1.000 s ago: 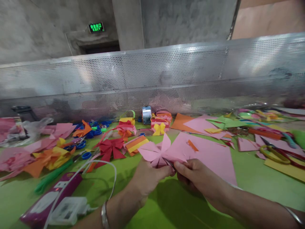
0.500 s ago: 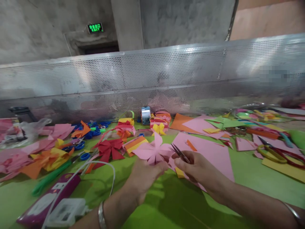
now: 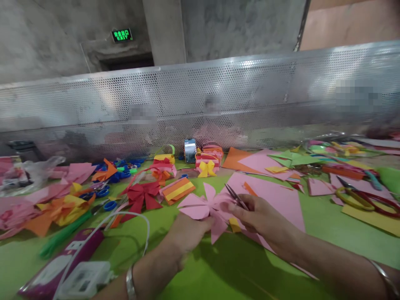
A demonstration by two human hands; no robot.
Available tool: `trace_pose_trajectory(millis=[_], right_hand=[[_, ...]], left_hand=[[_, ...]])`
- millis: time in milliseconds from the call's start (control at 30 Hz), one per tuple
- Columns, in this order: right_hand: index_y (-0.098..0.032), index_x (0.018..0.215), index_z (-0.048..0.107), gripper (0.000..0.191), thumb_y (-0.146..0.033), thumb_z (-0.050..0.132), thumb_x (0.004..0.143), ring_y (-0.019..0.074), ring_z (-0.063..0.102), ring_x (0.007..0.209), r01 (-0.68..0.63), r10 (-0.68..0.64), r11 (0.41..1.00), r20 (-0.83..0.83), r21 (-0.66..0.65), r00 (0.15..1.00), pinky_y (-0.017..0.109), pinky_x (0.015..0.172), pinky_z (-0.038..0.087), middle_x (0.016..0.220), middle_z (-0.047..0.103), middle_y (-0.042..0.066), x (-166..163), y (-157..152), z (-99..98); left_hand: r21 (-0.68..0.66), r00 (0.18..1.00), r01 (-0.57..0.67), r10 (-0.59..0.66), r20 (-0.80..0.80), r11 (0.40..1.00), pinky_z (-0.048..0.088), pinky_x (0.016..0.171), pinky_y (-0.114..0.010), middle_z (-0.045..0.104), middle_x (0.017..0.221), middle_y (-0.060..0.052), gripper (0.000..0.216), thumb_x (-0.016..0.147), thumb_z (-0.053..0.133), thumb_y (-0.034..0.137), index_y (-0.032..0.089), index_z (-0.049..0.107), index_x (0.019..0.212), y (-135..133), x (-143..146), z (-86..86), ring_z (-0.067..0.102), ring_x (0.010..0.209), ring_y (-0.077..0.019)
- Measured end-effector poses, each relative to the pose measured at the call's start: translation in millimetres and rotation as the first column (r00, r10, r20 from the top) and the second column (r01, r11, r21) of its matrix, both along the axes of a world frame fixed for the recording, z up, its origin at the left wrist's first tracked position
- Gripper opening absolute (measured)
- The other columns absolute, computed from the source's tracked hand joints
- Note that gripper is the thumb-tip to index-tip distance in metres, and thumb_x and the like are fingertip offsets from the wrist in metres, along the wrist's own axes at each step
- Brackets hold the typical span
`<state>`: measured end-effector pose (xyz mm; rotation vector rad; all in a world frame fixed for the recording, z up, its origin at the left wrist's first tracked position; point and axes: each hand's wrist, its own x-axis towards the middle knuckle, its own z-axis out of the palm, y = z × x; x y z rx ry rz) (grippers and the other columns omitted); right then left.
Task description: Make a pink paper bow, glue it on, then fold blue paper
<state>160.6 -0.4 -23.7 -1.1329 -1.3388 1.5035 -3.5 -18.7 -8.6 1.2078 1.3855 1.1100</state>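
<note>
My left hand [image 3: 190, 230] is closed on a pink paper flower [image 3: 204, 207] with several pointed petals, pinching it from below near its middle. In my right hand [image 3: 254, 211] lies a pair of scissors [image 3: 233, 194], its dark narrow blades pointing up and left and its handles hidden in the palm. The thumb and finger of that hand also reach the flower's right-hand petals. Under the right hand spreads a large pink paper sheet [image 3: 281, 203], with a small yellow-orange paper piece [image 3: 235, 225] by the flower.
Left lie a red paper bow [image 3: 143, 196], a striped paper piece [image 3: 178, 191], a purple power strip [image 3: 62, 264] and a white cable [image 3: 148, 233]. A phone [image 3: 190, 151] stands before a perforated metal barrier [image 3: 175, 96]. Larger scissors [image 3: 362, 198] rest on the right.
The flower has turned and tilted in my left hand, so a petal now points down toward me. My right thumb and finger have moved onto its right-hand petals.
</note>
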Motion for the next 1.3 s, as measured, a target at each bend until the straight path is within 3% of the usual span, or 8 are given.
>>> trace_pose_trajectory(millis=[167,300,467,633,800,900,1167,1300], right_hand=[[-0.016,0.09,0.058,0.04,-0.053,0.054,0.075,0.0142,0.047,0.065,0.088,-0.11,0.987,0.174,0.132,0.979,0.026,0.059,0.039,0.073,0.052,0.001,-1.7,-8.8,11.1],[-0.018,0.079,0.057,0.036,-0.053,0.049,0.076,0.0182,0.053,0.078,-0.013,-0.015,0.994,0.243,0.111,0.97,0.027,0.069,0.043,0.077,0.054,0.002,-4.6,-15.5,11.1],[-0.018,0.075,0.057,0.037,-0.054,0.05,0.077,0.0186,0.053,0.082,-0.144,0.124,0.984,0.183,0.102,0.975,0.026,0.071,0.044,0.078,0.056,0.002,-9.0,-17.9,8.8],[-0.018,0.072,0.057,0.036,-0.054,0.051,0.076,0.0146,0.045,0.069,-0.13,0.11,0.986,0.18,0.105,0.977,0.024,0.06,0.038,0.071,0.05,-0.001,-9.8,-17.7,10.6],[-0.02,0.06,0.045,0.037,-0.052,0.051,0.075,0.0103,0.029,0.056,-0.137,0.116,0.985,0.179,0.108,0.977,0.023,0.051,0.029,0.061,0.032,-0.005,-9.2,-17.8,9.9],[-0.02,0.059,0.043,0.036,-0.05,0.05,0.077,0.0098,0.023,0.054,-0.135,0.114,0.984,0.175,0.117,0.978,0.023,0.049,0.025,0.059,0.027,-0.005,-9.6,-17.3,7.9],[-0.02,0.057,0.046,0.036,-0.05,0.054,0.075,0.0102,0.025,0.053,-0.104,0.089,0.99,0.15,0.097,0.985,0.023,0.047,0.025,0.057,0.032,-0.004,-10.7,-19.1,8.6],[-0.019,0.06,0.054,0.034,-0.05,0.056,0.075,0.0112,0.032,0.056,-0.108,0.096,0.99,0.134,0.086,0.986,0.022,0.05,0.029,0.058,0.038,-0.004,-10.1,-19.7,9.5]], left_hand=[[0.074,0.972,-0.193,0.18,0.152,0.978,0.036,0.049,-0.022,0.063,0.063,0.0,0.009,0.056,0.064,0.01,0.017,0.061,0.061,5.1,-0.8,5.4,0.047,0.051,-0.0098],[0.104,0.937,-0.297,0.269,0.222,0.949,0.037,0.05,-0.021,0.06,0.061,0.003,0.012,0.056,0.065,0.013,0.017,0.054,0.054,7.4,-1.8,7.7,0.046,0.052,-0.0085],[0.119,0.959,-0.238,0.214,0.185,0.964,0.033,0.048,-0.02,0.054,0.051,0.005,0.011,0.057,0.065,0.014,0.017,0.055,0.054,6.2,0.3,6.1,0.041,0.049,-0.0075],[0.09,0.957,-0.231,0.209,0.199,0.969,0.034,0.049,-0.021,0.053,0.05,0.005,0.012,0.054,0.067,0.016,0.017,0.055,0.054,4.2,1.2,4.0,0.043,0.049,-0.0085],[0.054,0.96,-0.198,0.182,0.213,0.979,0.038,0.052,-0.022,0.061,0.061,0.002,0.019,0.054,0.069,0.018,0.017,0.063,0.072,2.1,2.6,3.6,0.05,0.055,-0.011],[0.055,0.961,-0.189,0.173,0.214,0.98,0.037,0.05,-0.022,0.058,0.056,0.003,0.016,0.054,0.067,0.014,0.017,0.061,0.069,0.9,4.1,4.2,0.047,0.051,-0.0098],[0.077,0.986,-0.065,0.052,0.159,0.995,0.031,0.046,-0.02,0.054,0.051,0.003,0.009,0.057,0.065,0.018,0.015,0.057,0.053,-1.0,4.2,6.0,0.041,0.048,-0.0079],[0.055,0.981,-0.091,0.08,0.179,0.994,0.032,0.045,-0.02,0.057,0.053,0.002,0.004,0.056,0.064,0.015,0.015,0.06,0.055,-1.1,5.2,4.0,0.044,0.048,-0.0078]])
